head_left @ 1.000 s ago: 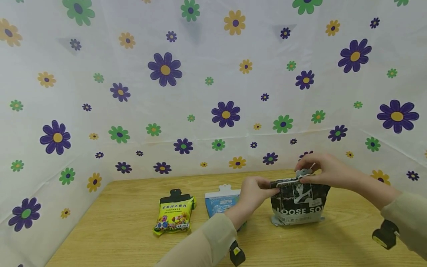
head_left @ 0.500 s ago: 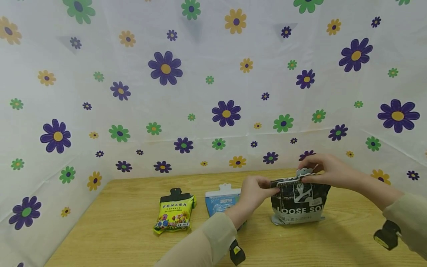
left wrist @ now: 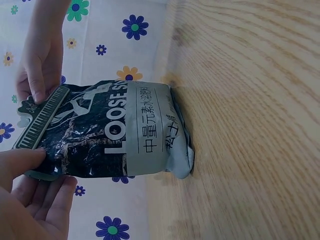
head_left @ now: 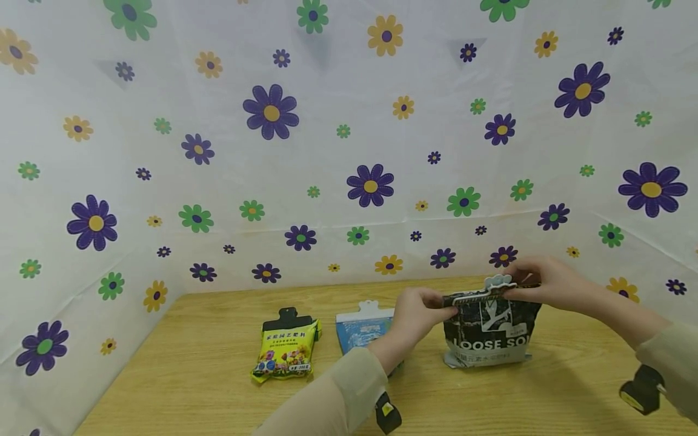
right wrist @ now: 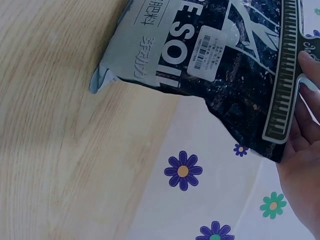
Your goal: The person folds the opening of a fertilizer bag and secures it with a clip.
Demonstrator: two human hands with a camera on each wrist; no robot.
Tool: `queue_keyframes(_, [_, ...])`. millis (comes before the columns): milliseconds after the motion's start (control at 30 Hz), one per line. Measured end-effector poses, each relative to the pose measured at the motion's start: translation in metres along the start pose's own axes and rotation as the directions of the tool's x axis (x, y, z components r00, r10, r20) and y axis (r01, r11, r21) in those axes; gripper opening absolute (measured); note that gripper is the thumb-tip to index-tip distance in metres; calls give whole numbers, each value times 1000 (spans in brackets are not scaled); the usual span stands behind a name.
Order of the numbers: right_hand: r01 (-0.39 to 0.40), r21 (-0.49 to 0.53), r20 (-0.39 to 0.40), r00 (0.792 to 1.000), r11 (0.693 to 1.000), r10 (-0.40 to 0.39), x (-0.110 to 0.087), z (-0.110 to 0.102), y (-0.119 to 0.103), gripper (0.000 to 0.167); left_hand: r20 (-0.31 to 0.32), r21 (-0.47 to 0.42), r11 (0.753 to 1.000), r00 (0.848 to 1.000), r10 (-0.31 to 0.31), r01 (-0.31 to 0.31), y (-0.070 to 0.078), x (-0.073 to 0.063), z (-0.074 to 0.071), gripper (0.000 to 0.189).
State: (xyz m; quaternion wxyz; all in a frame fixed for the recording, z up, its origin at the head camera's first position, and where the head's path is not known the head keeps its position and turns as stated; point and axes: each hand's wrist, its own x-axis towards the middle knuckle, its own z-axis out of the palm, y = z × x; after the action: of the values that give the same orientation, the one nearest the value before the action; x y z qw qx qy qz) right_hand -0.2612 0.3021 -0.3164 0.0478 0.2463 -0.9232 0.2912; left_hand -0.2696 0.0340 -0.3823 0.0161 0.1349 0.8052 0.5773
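Observation:
A black and grey soil bag (head_left: pixel 485 334) lettered "LOOSE SOI…" stands upright at the table's right side. Along its top edge runs a bag clip (right wrist: pixel 283 80) with a piano-key pattern and a wavy grey handle. My left hand (head_left: pixel 417 313) pinches the bag's top left corner at the clip's end, thumb in front and fingers behind. At the other end my right hand (head_left: pixel 553 281) holds the clip near its handle. In the right wrist view its thumb lies against the handle, with the other fingers behind the bag. A barcode sticker (right wrist: pixel 206 53) shows on the bag's front.
Left on the wooden table (head_left: pixel 180 363) lies a yellow bag (head_left: pixel 286 351) with a black clip (head_left: pixel 287 319). Beside it is a blue bag (head_left: pixel 360 333) with a white clip (head_left: pixel 368 310), partly behind my left forearm. A flower-patterned cloth (head_left: pixel 327 151) surrounds the table.
My right hand has shifted slightly right along the bag's top, uncovering more of the clip's handle. The left hand and the bag have stayed in place.

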Motion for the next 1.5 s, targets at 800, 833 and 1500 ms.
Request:
queue_keyframes(800, [-18, -42, -90, 996, 999, 14, -17, 2, 28, 16, -1, -25, 1000, 1000, -2, 2, 1, -3, 0, 27])
queue_keyframes(833, [-20, -39, -90, 996, 999, 16, -17, 2, 28, 15, -3, -22, 1000, 1000, -1, 1, 1, -3, 0, 27])
queue_keyframes(1500, [-125, 17, -122, 985, 992, 126, -28, 8, 38, 24, -9, -87, 996, 1000, -14, 14, -2, -2, 1, 13])
